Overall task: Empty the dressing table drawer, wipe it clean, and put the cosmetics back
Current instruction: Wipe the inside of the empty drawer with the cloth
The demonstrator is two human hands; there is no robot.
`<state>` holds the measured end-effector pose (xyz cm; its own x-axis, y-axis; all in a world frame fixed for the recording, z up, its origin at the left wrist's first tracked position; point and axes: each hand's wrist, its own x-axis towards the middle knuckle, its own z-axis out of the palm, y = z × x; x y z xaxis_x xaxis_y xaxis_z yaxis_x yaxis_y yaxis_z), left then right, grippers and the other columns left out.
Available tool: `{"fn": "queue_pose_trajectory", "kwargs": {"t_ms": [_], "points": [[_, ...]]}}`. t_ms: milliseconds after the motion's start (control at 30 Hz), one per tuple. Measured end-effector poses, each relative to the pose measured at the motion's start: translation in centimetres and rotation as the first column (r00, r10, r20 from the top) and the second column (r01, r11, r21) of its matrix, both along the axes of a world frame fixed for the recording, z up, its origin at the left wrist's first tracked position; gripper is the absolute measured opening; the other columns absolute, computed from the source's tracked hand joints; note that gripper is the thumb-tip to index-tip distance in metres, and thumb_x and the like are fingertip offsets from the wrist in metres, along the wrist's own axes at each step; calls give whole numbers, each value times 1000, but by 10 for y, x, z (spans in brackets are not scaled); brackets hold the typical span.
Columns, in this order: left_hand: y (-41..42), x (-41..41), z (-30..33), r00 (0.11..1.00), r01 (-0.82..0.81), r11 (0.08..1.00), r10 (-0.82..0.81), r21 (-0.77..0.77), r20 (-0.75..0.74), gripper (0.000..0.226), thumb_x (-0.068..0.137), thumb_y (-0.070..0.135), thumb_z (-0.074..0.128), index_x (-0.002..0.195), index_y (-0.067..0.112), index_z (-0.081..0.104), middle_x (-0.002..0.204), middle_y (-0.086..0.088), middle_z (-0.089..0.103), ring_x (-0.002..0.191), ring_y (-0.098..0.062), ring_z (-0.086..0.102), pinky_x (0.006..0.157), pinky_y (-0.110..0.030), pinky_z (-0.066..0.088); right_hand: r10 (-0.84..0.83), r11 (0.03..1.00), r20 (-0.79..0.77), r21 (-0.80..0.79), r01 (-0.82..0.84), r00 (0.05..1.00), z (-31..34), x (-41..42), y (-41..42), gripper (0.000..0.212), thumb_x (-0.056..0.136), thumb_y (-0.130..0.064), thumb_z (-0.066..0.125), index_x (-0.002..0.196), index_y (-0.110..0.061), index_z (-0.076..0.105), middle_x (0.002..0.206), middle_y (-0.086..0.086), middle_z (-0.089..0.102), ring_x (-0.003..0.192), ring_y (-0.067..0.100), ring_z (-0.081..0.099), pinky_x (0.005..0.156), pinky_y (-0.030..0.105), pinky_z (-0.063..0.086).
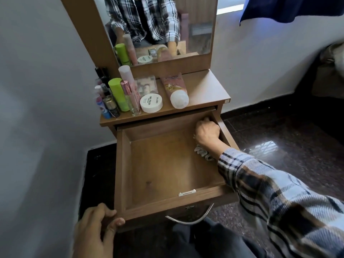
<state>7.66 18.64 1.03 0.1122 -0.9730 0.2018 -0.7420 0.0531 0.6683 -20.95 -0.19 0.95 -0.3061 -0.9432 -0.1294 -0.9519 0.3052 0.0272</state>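
Observation:
The wooden drawer (pixel 160 175) is pulled far out and holds no cosmetics. My right hand (pixel 206 132) is inside it at the far right corner, closed on a pale grey cloth (pixel 202 152) that trails under my wrist. My left hand (pixel 96 228) grips the drawer's near left corner. The cosmetics stand on the tabletop (pixel 204 90): a white round tub (pixel 151 103), a pink tube with a white cap (pixel 176 91) lying flat, a green cylinder (pixel 118 94), a pink-capped glass bottle (pixel 131 98), a clear palette case (pixel 146 86) and several small bottles (pixel 107 101) at the left.
A mirror (pixel 160 28) rises behind the tabletop. A curved metal handle (pixel 191 219) sits on the drawer front. A white wall runs close on the left. Dark glossy floor (pixel 279 142) lies to the right, with furniture at the far right edge.

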Motion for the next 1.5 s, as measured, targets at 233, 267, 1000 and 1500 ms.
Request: {"fn": "queue_pose_trajectory", "kwargs": {"t_ms": [233,267,1000,1500], "points": [[4,-7,11,999,-46,998,47,37,-17,50,62,-7,75,58,31,43,77,6,53,79,-33,54,68,-37,38,87,943,201,298,-146,976,1,-4,37,46,96,-24,47,138,-7,42,150,18,26,134,36,34,105,43,34],[5,-8,12,999,-39,999,40,27,-9,49,62,-7,76,61,32,45,76,8,52,78,-31,54,67,-35,37,138,921,240,325,-213,961,-1,0,51,48,94,-25,50,137,-7,42,149,18,24,134,37,32,105,44,33],[8,-7,20,1000,-10,998,12,62,-27,21,66,27,68,64,29,47,79,11,52,80,-23,52,68,-30,39,863,505,58,-70,-860,502,-24,122,-8,39,98,-27,39,136,-24,45,143,7,33,126,32,36,100,37,34],[10,-7,18,998,-55,998,55,8,-21,48,68,81,34,79,35,46,93,20,50,82,-18,54,69,-23,39,919,267,322,-81,-960,228,-14,91,7,31,94,-22,53,122,-33,59,107,-17,41,101,8,38,83,24,33]]}}
